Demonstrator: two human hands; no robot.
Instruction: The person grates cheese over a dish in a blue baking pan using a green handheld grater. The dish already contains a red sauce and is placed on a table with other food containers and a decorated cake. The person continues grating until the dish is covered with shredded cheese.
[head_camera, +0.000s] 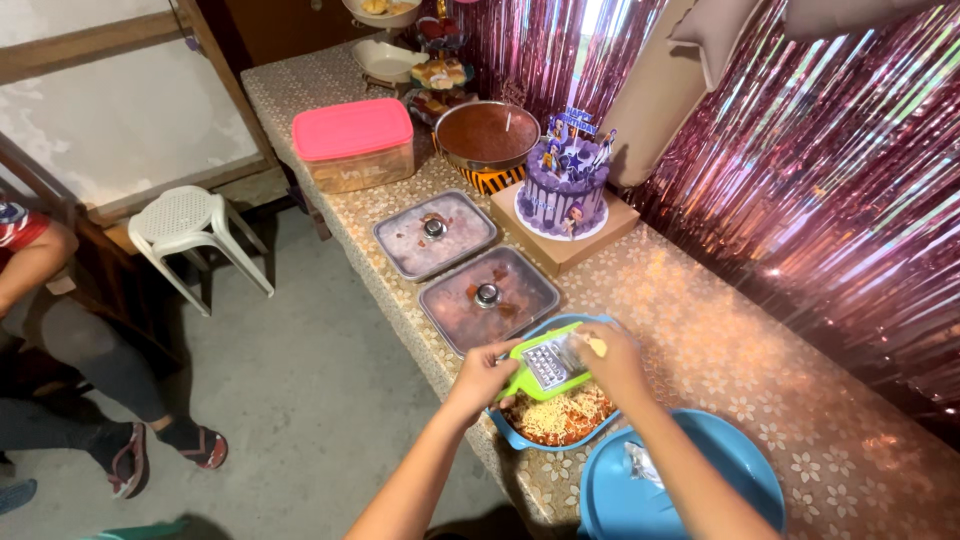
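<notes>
My left hand (487, 372) grips the handle of a green hand grater (547, 365) held over a blue oval dish (508, 436). Red-sauced food topped with shredded yellow cheese (556, 417) fills the dish. Against the grater's metal face, my right hand (612, 358) presses a small piece of yellow cheese (597, 346). The dish sits at the near edge of a long table with a flowered cover (700, 330).
A blue lid (690, 480) lies beside the dish. Two glass-lidded pans (488, 296) (434, 232), a pink-lidded box (353, 143), a brown dessert bowl (487, 135) and a purple cake (566, 185) line the table. Foil fringe (820, 180) hangs behind. A white stool (190, 225) and a seated person (60, 330) are left.
</notes>
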